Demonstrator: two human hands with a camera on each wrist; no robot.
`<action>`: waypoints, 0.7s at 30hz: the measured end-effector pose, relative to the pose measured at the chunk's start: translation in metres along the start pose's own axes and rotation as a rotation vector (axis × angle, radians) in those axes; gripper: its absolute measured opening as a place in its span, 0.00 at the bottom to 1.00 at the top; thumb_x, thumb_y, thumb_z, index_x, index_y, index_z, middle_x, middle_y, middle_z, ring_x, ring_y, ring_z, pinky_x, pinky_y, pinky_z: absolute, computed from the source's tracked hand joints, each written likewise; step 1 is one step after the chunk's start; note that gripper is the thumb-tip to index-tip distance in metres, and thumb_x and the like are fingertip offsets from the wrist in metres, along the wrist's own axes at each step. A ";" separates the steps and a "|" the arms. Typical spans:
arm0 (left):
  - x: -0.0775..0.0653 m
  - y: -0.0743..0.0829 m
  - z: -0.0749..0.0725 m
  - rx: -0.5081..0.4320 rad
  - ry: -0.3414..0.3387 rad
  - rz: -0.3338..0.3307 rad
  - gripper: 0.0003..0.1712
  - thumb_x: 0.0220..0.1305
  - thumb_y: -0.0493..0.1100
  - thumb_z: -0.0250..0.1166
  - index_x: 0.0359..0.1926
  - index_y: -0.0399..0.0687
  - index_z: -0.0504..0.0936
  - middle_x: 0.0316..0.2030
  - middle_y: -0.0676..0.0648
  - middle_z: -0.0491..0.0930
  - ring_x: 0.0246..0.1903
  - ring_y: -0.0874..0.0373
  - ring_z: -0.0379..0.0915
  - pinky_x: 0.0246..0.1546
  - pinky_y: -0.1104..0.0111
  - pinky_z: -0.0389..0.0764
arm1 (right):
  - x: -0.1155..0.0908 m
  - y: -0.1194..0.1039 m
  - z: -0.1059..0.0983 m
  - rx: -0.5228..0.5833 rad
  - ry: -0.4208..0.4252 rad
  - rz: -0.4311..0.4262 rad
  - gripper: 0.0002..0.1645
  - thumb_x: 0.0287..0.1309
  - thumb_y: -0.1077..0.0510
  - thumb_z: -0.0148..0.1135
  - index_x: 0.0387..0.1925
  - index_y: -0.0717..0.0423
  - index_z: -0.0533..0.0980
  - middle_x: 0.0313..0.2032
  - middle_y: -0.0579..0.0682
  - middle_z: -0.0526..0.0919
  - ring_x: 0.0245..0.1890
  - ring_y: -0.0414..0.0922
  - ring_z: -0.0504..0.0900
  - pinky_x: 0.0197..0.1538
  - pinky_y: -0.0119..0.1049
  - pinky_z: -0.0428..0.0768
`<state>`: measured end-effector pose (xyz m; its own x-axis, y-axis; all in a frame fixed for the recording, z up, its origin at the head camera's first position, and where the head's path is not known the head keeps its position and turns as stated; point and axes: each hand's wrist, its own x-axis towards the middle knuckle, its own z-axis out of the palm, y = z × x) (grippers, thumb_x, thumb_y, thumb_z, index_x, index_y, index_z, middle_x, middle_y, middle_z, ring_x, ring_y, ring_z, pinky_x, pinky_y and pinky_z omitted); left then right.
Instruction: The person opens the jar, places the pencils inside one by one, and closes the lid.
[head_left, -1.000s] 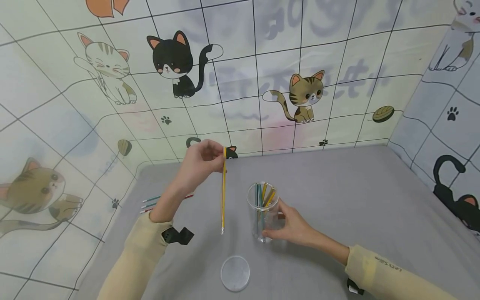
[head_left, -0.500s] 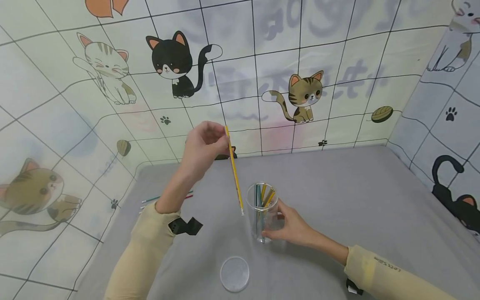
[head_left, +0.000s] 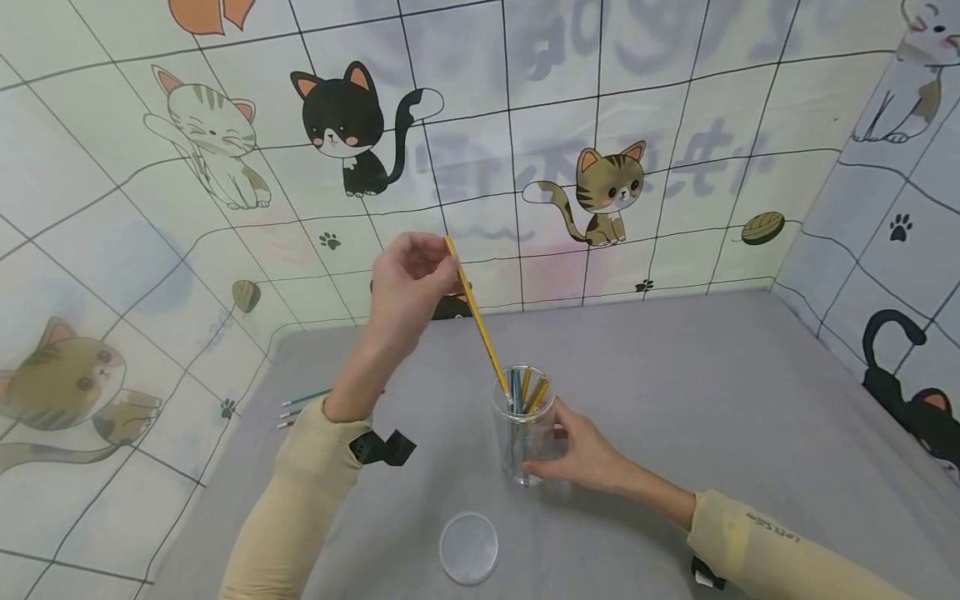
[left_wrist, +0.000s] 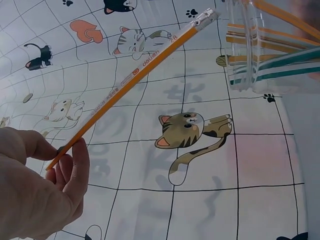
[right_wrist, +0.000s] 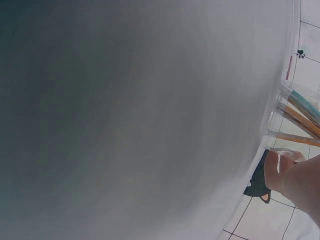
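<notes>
My left hand (head_left: 405,292) pinches a yellow pencil (head_left: 478,321) near its upper end, between thumb and fingers. The pencil slants down to the right, and its white eraser end overlaps the mouth of a transparent cup (head_left: 504,442) in the head view. Seen from the left wrist, the eraser (left_wrist: 206,20) and the printed barrel point toward the cup, with a gap between them. Yellow and green pencils (head_left: 537,393) lean inside the cup. My right hand (head_left: 585,454) grips the cup's right side, thumb in front; its other fingers are partly hidden behind the wall.
A round transparent lid (head_left: 468,548) lies on the grey tabletop (head_left: 675,375) in front of the cup. Several pencils (head_left: 300,400) lie at the left, partly hidden by my left forearm. A cat-print cloth wall (head_left: 480,125) surrounds the table.
My left hand has risen and moved slightly right with the yellow pencil, which has tilted from near vertical so its eraser end reaches the cup's mouth. The right hand and cup have stayed put.
</notes>
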<state>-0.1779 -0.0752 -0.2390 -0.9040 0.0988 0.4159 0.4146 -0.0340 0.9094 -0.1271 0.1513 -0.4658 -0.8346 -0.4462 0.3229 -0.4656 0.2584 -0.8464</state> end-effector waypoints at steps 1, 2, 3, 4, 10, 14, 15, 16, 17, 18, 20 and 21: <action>0.000 -0.001 0.001 0.004 0.005 0.000 0.10 0.63 0.24 0.58 0.45 0.33 0.73 0.35 0.41 0.78 0.29 0.54 0.80 0.41 0.54 0.84 | 0.000 0.000 0.000 0.002 0.001 -0.002 0.45 0.44 0.56 0.81 0.63 0.52 0.67 0.55 0.46 0.81 0.52 0.46 0.79 0.53 0.48 0.80; 0.000 -0.002 0.001 0.007 0.008 0.001 0.10 0.63 0.24 0.58 0.45 0.33 0.73 0.35 0.40 0.78 0.29 0.54 0.80 0.40 0.55 0.84 | 0.000 0.001 0.000 0.002 0.001 -0.006 0.45 0.44 0.56 0.81 0.62 0.52 0.67 0.54 0.46 0.81 0.52 0.46 0.79 0.53 0.48 0.80; -0.001 -0.004 0.002 0.009 0.011 0.004 0.10 0.63 0.24 0.58 0.45 0.33 0.73 0.35 0.39 0.78 0.29 0.54 0.80 0.39 0.56 0.85 | 0.000 0.001 0.000 0.003 0.000 -0.005 0.45 0.44 0.56 0.81 0.62 0.51 0.67 0.54 0.46 0.81 0.52 0.45 0.79 0.53 0.48 0.80; -0.001 -0.006 0.002 0.012 0.014 0.009 0.10 0.63 0.24 0.58 0.45 0.32 0.73 0.36 0.39 0.78 0.29 0.54 0.80 0.39 0.58 0.85 | 0.000 0.001 0.000 0.004 0.000 -0.004 0.45 0.44 0.56 0.81 0.62 0.51 0.67 0.54 0.45 0.81 0.52 0.45 0.79 0.53 0.48 0.80; -0.006 -0.017 0.007 0.041 -0.011 0.054 0.11 0.63 0.24 0.58 0.46 0.31 0.72 0.36 0.41 0.77 0.31 0.56 0.79 0.37 0.62 0.85 | 0.000 0.002 0.000 0.007 0.004 -0.015 0.44 0.44 0.56 0.81 0.62 0.51 0.68 0.54 0.46 0.81 0.52 0.45 0.80 0.53 0.48 0.80; -0.011 -0.024 0.006 0.079 -0.032 0.088 0.14 0.63 0.24 0.58 0.49 0.31 0.71 0.35 0.42 0.77 0.31 0.52 0.79 0.37 0.60 0.85 | 0.000 0.001 0.000 0.006 -0.001 -0.020 0.44 0.45 0.56 0.81 0.62 0.52 0.67 0.54 0.48 0.81 0.52 0.46 0.79 0.53 0.48 0.80; -0.012 -0.026 0.006 0.083 -0.037 0.095 0.15 0.63 0.24 0.58 0.50 0.31 0.71 0.34 0.41 0.77 0.31 0.51 0.79 0.37 0.59 0.85 | 0.000 0.001 0.000 0.006 -0.003 -0.015 0.44 0.45 0.56 0.81 0.62 0.52 0.67 0.54 0.48 0.81 0.52 0.47 0.79 0.53 0.48 0.79; -0.013 -0.027 0.005 0.084 -0.041 0.102 0.16 0.63 0.23 0.57 0.51 0.31 0.71 0.34 0.41 0.77 0.30 0.50 0.78 0.37 0.59 0.85 | 0.000 0.000 0.000 0.006 -0.005 -0.010 0.45 0.45 0.55 0.81 0.63 0.52 0.67 0.55 0.48 0.80 0.52 0.46 0.79 0.54 0.48 0.79; -0.014 -0.029 0.005 0.087 -0.045 0.107 0.16 0.63 0.23 0.57 0.51 0.32 0.71 0.33 0.41 0.77 0.30 0.49 0.78 0.37 0.59 0.85 | 0.000 0.000 0.000 0.006 -0.005 -0.007 0.45 0.45 0.55 0.81 0.63 0.53 0.67 0.55 0.48 0.81 0.52 0.47 0.79 0.54 0.48 0.79; -0.015 -0.030 0.004 0.081 -0.049 0.109 0.16 0.62 0.23 0.57 0.51 0.32 0.71 0.33 0.40 0.77 0.29 0.48 0.78 0.37 0.58 0.85 | 0.000 -0.001 0.000 0.014 -0.005 0.005 0.44 0.44 0.55 0.81 0.62 0.52 0.68 0.54 0.47 0.81 0.52 0.46 0.79 0.54 0.48 0.79; -0.016 -0.032 0.004 0.071 -0.057 0.107 0.16 0.62 0.23 0.57 0.51 0.35 0.72 0.33 0.39 0.77 0.29 0.48 0.78 0.37 0.57 0.85 | 0.000 -0.001 0.000 0.014 0.000 0.010 0.44 0.44 0.55 0.81 0.62 0.53 0.68 0.54 0.47 0.81 0.52 0.46 0.79 0.54 0.47 0.79; -0.017 -0.033 0.004 0.071 -0.062 0.106 0.16 0.62 0.23 0.57 0.51 0.35 0.72 0.33 0.39 0.77 0.29 0.49 0.78 0.37 0.58 0.85 | 0.000 -0.001 0.000 0.014 0.002 0.011 0.44 0.44 0.55 0.81 0.62 0.53 0.68 0.54 0.48 0.81 0.52 0.46 0.79 0.54 0.47 0.79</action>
<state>-0.1757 -0.0713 -0.2758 -0.8474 0.1593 0.5065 0.5160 0.0223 0.8563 -0.1264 0.1508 -0.4647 -0.8401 -0.4418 0.3146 -0.4526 0.2514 -0.8555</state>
